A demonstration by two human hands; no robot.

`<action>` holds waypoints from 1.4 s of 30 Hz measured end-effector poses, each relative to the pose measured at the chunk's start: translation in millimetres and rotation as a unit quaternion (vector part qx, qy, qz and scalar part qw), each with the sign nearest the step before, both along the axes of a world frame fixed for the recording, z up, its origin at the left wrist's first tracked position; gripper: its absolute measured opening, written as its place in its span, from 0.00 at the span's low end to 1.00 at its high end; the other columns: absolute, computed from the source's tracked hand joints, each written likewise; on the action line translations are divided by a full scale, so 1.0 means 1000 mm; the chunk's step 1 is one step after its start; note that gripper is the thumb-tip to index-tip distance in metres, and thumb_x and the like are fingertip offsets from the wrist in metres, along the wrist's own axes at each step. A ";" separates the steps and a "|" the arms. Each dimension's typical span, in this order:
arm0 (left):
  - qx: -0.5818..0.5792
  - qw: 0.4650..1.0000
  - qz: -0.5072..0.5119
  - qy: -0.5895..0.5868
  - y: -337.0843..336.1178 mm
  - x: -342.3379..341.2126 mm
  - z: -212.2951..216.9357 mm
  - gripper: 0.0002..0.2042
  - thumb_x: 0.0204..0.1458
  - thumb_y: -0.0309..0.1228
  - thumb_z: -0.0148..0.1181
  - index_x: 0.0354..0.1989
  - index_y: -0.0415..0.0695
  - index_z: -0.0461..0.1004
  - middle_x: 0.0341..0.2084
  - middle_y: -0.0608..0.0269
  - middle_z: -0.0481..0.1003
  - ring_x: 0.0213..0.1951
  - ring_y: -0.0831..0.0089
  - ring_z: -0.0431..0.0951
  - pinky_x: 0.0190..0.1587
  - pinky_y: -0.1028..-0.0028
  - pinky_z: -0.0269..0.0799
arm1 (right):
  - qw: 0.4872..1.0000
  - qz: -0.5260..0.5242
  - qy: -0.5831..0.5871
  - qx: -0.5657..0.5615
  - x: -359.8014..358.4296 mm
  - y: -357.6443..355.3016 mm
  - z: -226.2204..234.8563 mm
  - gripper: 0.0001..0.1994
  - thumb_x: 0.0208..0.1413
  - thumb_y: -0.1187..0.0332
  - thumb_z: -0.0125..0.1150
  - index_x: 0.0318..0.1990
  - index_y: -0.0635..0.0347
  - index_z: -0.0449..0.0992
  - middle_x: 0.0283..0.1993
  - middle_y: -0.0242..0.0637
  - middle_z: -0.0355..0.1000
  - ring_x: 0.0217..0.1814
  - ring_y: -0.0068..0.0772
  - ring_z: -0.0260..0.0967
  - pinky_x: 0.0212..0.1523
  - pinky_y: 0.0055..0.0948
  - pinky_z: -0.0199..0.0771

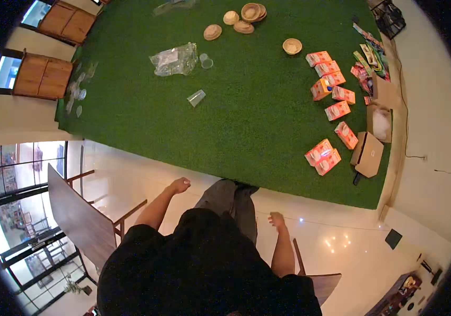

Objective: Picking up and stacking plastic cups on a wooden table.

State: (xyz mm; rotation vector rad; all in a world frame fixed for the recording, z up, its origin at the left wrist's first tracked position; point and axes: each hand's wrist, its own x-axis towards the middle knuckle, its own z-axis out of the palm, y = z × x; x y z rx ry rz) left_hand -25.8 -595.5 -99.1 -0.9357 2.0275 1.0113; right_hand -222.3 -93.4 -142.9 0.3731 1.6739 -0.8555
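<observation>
Green mat (236, 121) ahead with orange boxes (336, 110), woven bowls (244, 18), plastic cups (196, 97); wooden table (78, 216) just beside my left hand (179, 185), loosely fisted, empty; right hand (276, 219) half curled, holding nothing, near chair (320, 282)

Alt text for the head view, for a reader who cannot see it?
A standing person's empty left hand and right hand hang over pale floor beside a green mat scattered with orange boxes, wicker bowls and clear cups.
</observation>
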 end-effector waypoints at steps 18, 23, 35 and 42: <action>-0.157 0.968 0.181 0.074 -0.136 -0.196 -0.129 0.25 0.47 0.48 0.54 0.52 0.50 0.67 0.50 0.49 0.69 0.52 0.51 0.68 0.54 0.52 0.62 | 0.954 0.215 0.209 -0.001 -0.072 -0.075 -0.092 0.11 0.56 0.65 0.52 0.40 0.62 0.74 0.34 0.33 0.73 0.36 0.25 0.70 0.37 0.26 0.70; -0.236 0.919 0.316 0.007 -0.179 -0.241 -0.175 0.30 0.45 0.54 0.57 0.56 0.53 0.63 0.55 0.58 0.63 0.57 0.59 0.63 0.56 0.49 0.56 | 0.939 0.200 0.271 -0.068 -0.088 -0.195 -0.109 0.11 0.57 0.67 0.53 0.42 0.63 0.73 0.36 0.34 0.74 0.40 0.25 0.71 0.43 0.25 0.70; -0.379 0.822 0.235 0.356 -0.201 -0.286 -0.281 0.20 0.45 0.52 0.60 0.38 0.49 0.75 0.40 0.60 0.68 0.45 0.60 0.64 0.48 0.60 0.54 | 0.853 0.250 0.423 -0.174 -0.234 -0.489 -0.113 0.10 0.54 0.68 0.56 0.44 0.58 0.72 0.45 0.41 0.68 0.43 0.39 0.69 0.43 0.32 0.70; -0.380 0.871 0.166 0.263 -0.194 -0.307 -0.261 0.23 0.45 0.56 0.57 0.39 0.50 0.74 0.40 0.56 0.65 0.45 0.60 0.61 0.48 0.62 0.54 | 0.623 0.309 0.689 -0.203 -0.376 -0.681 -0.127 0.32 0.44 0.62 0.65 0.58 0.58 0.60 0.60 0.56 0.52 0.61 0.56 0.54 0.59 0.41 0.60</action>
